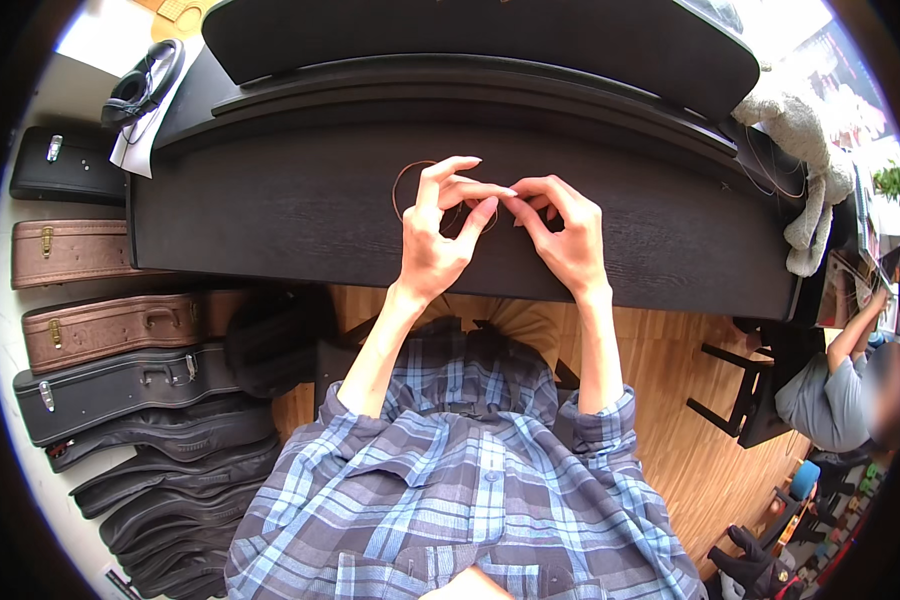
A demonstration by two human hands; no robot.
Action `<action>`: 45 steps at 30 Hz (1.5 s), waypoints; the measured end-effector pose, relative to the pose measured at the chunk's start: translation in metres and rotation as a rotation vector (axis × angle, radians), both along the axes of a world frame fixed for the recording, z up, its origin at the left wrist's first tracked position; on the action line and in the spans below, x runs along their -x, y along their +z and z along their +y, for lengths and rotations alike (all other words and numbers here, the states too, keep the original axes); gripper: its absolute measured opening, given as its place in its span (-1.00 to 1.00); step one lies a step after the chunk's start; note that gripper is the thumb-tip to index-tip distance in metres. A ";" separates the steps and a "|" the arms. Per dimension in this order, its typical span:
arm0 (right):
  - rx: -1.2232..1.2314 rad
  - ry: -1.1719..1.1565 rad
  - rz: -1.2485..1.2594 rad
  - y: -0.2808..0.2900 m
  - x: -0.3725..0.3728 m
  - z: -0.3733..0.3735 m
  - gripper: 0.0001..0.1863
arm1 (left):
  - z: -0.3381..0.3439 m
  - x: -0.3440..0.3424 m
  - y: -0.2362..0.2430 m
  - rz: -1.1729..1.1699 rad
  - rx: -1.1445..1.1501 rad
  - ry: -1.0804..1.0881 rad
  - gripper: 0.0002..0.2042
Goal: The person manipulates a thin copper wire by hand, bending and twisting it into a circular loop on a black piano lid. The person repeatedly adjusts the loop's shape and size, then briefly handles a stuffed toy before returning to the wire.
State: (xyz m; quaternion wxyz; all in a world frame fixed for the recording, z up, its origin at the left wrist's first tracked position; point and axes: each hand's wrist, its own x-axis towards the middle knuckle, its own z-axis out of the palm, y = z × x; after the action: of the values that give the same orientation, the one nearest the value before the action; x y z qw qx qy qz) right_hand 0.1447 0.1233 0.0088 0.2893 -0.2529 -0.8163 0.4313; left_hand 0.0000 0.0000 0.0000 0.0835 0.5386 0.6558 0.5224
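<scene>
Thin, copper-coloured wire point(394, 190) worked with two bare hands above a black, wood-grained top point(300, 200). The wire bends in a loose loop beside and behind the left hand point(440, 230); part of its course is hidden by the fingers, and its ends cannot be made out. The left hand has its forefinger extended, its thumb slightly apart below and its middle finger raised; whether it grips the wire cannot be told. The right hand point(567, 235) is curled, thumb and forefinger brought close together at the left forefinger's tip; what, if anything, lies between them is too small to discern.

The upper panel point(470, 45), smooth and dark, is cut off by the upper edge. At left, black headphones point(142, 90) rest over a white sheet point(142, 148), partly covering it. Below stand brown cases point(100, 328) with textured skins and metal latches, a black case point(120, 392) and limp bags point(175, 470), their far ends obscured. A grey plush toy point(815, 180) slumps at right. The plaid shirt point(460, 510) conceals much of the striped-grain wooden floor point(660, 385). Another person point(830, 400) is distorted near the rim.
</scene>
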 end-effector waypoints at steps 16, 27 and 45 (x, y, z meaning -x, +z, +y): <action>-0.266 0.134 -0.022 0.004 -0.003 0.008 -0.82 | 0.007 -0.006 -0.001 -0.273 -0.124 -0.014 -0.53; 0.130 -0.063 0.277 -0.005 -0.003 0.009 -0.92 | 0.012 -0.001 0.002 0.095 -0.044 0.263 -0.55; 0.162 -0.062 0.400 -0.012 -0.011 0.015 -0.89 | 0.017 -0.010 0.005 0.244 0.085 0.113 -0.81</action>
State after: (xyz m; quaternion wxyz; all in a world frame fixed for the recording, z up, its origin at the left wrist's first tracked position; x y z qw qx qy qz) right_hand 0.1559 0.1378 -0.0032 0.4374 -0.2097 -0.6971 0.5280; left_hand 0.0097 0.0168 0.0052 -0.0037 0.5563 0.7120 0.4285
